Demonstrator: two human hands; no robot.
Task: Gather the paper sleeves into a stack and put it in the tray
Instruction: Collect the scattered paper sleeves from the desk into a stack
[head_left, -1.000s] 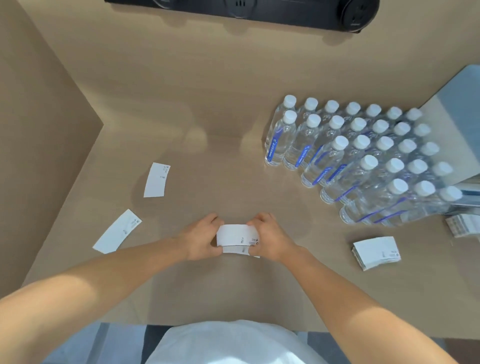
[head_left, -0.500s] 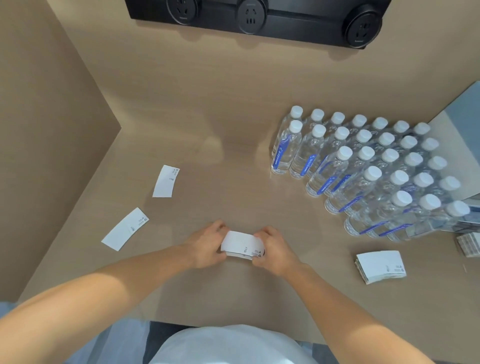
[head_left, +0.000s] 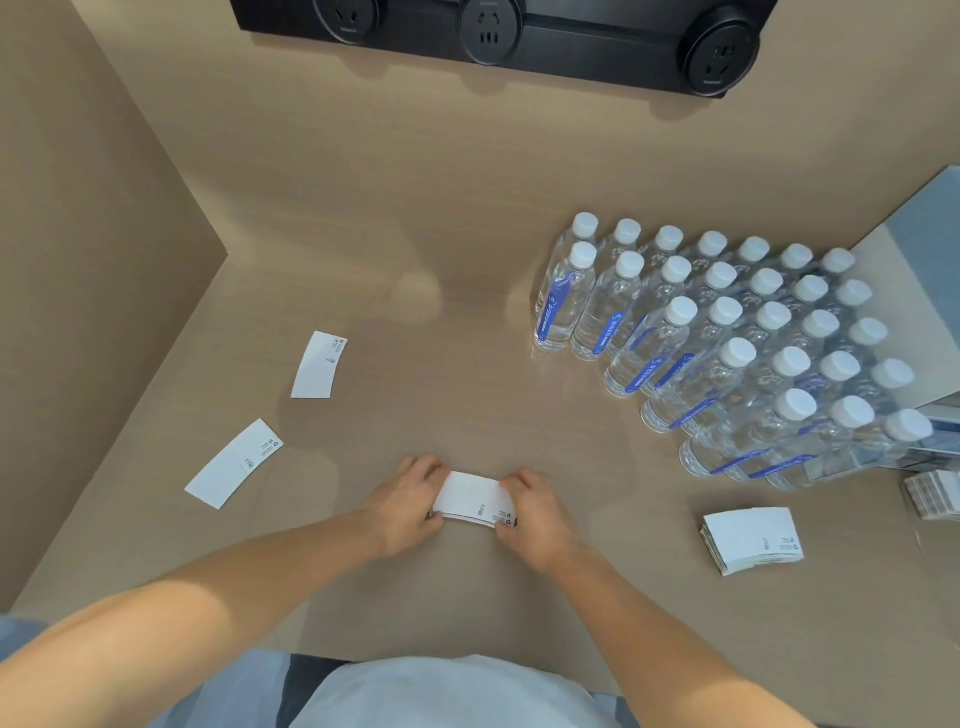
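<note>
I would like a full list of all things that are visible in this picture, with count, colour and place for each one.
stack in hands: one small stack of paper sleeves, white, front centre of the table
loose sleeves: two, white, lying flat on the left; one farther back, one nearer
second stack: one, white, on the table at the right
water bottles: about thirty, clear with white caps and blue labels, standing in rows at the right
table: one, beige wood
socket strip: one, black, three round outlets, on the back wall
further stack: cut off at the right edge, count unclear
left hand: grips the stack's left end
right hand: grips the stack's right end
</note>
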